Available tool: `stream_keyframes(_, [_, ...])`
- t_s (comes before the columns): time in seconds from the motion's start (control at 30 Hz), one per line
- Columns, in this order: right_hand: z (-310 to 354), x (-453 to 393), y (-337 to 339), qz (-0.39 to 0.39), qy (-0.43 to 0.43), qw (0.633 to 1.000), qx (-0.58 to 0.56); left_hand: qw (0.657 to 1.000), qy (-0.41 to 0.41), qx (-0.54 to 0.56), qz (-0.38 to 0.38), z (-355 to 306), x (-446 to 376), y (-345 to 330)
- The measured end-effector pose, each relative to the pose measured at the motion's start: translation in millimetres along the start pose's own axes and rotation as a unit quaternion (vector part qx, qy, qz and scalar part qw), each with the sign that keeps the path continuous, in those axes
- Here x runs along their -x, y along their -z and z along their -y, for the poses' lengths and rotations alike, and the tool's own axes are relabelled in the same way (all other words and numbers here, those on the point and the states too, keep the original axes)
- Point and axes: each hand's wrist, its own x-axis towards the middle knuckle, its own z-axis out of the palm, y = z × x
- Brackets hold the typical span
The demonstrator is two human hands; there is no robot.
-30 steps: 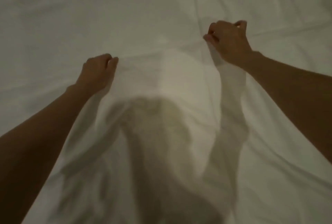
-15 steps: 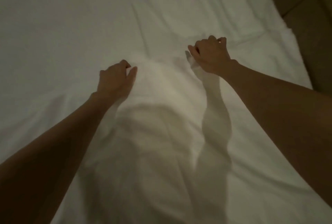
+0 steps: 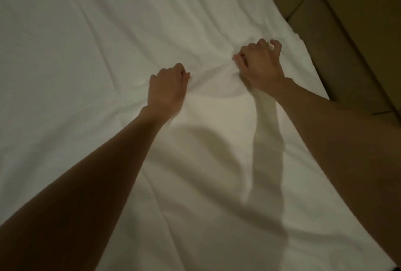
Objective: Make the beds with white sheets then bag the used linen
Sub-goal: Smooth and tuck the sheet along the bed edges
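left hand [image 3: 167,88] and right hand [image 3: 260,64] each bunch white sheet [image 3: 97,53] in curled fingers. soft, light cloth, probably slack; best taken at its edge.

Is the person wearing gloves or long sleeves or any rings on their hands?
No gloves: the left hand and the right hand are both bare. No sleeves show either; both forearms are uncovered right to the edge of the picture. No watch or bracelet is on either wrist. The light is dim and the fingers are small in the view, so a ring cannot be ruled out, but none stands out.
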Motion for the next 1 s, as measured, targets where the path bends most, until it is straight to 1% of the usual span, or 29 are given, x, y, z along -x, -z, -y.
stream_keyframes(0.1, [-16.6, -25.6, 18.3, -0.044, 0.039, 0.998, 0.037, 0.997, 0.02, 0.02, -0.067, -8.8, -12.6, -0.3])
stream_keyframes(0.17, [-21.5, -44.1, 23.4, -0.032, 0.066, 0.997, 0.033, 0.996, 0.036, 0.002, -0.08, -9.2, -16.9, -4.8])
stream_keyframes(0.2, [-23.8, -46.5, 19.9, -0.013, 0.06, 0.998, 0.017, 0.996, 0.036, -0.023, -0.08, -7.3, -15.5, -9.9])
stream_keyframes(0.23, [-28.2, -45.0, 14.3, 0.009, 0.029, 0.999, -0.013, 0.995, 0.032, -0.049, -0.08, -5.2, -13.1, -16.5])
stream_keyframes(0.27, [-34.4, -40.2, 8.8, 0.027, -0.022, 0.999, -0.042, 0.994, 0.026, -0.074, -0.078, -4.4, -10.6, -21.7])
stream_keyframes(0.3, [-40.7, -32.9, 3.4, 0.03, -0.067, 0.996, -0.058, 0.993, 0.023, -0.092, -0.073, -4.1, -8.8, -25.4])
stream_keyframes(0.33, [-44.8, -24.3, -0.3, 0.017, -0.092, 0.994, -0.06, 0.992, 0.024, -0.102, -0.064, -3.6, -8.2, -27.1])
stream_keyframes(0.4, [-45.7, -11.6, -3.7, -0.018, -0.1, 0.993, -0.066, 0.993, 0.029, -0.103, -0.041, -3.5, -11.0, -25.8])
stream_keyframes(0.43, [-40.7, -6.5, -3.6, -0.013, -0.094, 0.993, -0.064, 0.994, 0.032, -0.096, -0.027, -4.3, -12.9, -23.1])
stream_keyframes(0.53, [-12.8, 15.6, -19.0, 0.048, -0.05, 0.998, -0.012, 0.997, 0.039, -0.064, 0.014, -6.8, -14.7, -13.4])
stream_keyframes(0.6, [3.0, 30.5, -28.3, 0.063, -0.052, 0.997, -0.008, 0.999, 0.037, -0.035, 0.016, -5.1, -5.7, -7.6])
stream_keyframes(0.67, [10.5, 39.8, -26.7, 0.057, -0.068, 0.996, -0.008, 0.998, 0.022, -0.054, -0.001, 6.8, 22.4, -2.2])
stream_keyframes(0.73, [23.1, 46.3, -21.5, 0.042, -0.04, 0.998, -0.001, 0.994, 0.006, -0.113, -0.006, 32.1, 69.4, 1.9])
stream_keyframes(0.8, [54.9, 56.8, -19.4, 0.04, 0.013, 0.999, 0.001, 0.99, 0.019, -0.134, 0.042, 65.6, 121.9, 7.9])
stream_keyframes(0.87, [99.3, 74.9, -23.9, 0.069, 0.074, 0.995, -0.004, 0.984, 0.065, -0.132, 0.096, 96.8, 165.9, 16.2])
stream_keyframes(0.93, [148.2, 97.4, -30.5, 0.117, 0.124, 0.985, -0.025, 0.978, 0.114, -0.137, 0.109, 124.3, 195.3, 27.9])
stream_keyframes(1.0, [197.5, 117.0, -32.9, 0.145, 0.146, 0.977, -0.046, 0.971, 0.163, -0.137, 0.11, 152.1, 214.5, 44.0])
